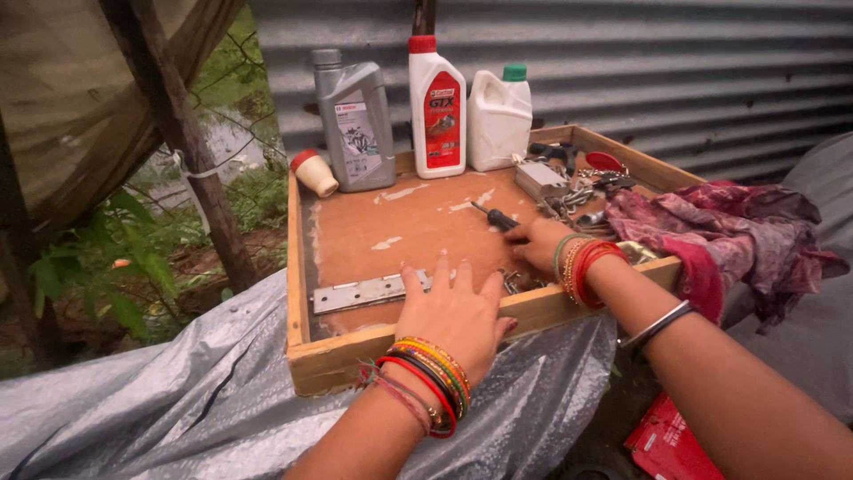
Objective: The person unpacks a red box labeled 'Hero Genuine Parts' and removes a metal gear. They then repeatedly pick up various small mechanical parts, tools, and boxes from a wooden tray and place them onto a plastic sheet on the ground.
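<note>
At far left, a grey plastic sheet (160,391) drapes over the support under a shallow wooden tray (298,267). An overturned cup with a red rim (314,172) leans in the tray's rear left corner. Along the back stand a grey oil bottle (355,120), a white and red oil bottle (437,107) and a white jug with a green cap (499,120).

A flat metal hinge (364,292) lies near the front wall of the tray. The left hand (458,311) rests palm down with its fingers spread wide. Its fingertips sit at the right end of the hinge, touching or just beside it, and it grips nothing. Coloured bangles (426,378) ring that wrist.

Further right, a screwdriver with a black handle (494,216) lies on the tray floor. The right hand (538,244) is curled loosely over small metal hardware (514,283) just beside it. Whether the fingers enclose a piece cannot be told from this view. A small metal box (542,178) and a tangle of chain and keys (577,197) occupy the rear right area. A dark red cloth (729,231) hangs over the right wall.

Procedure note: keep the left palm flat so that the hinge does not slide. Pick small hardware with the fingertips, one piece at a time, low over the tray floor. Keep the wrist clear of the chain.
</note>
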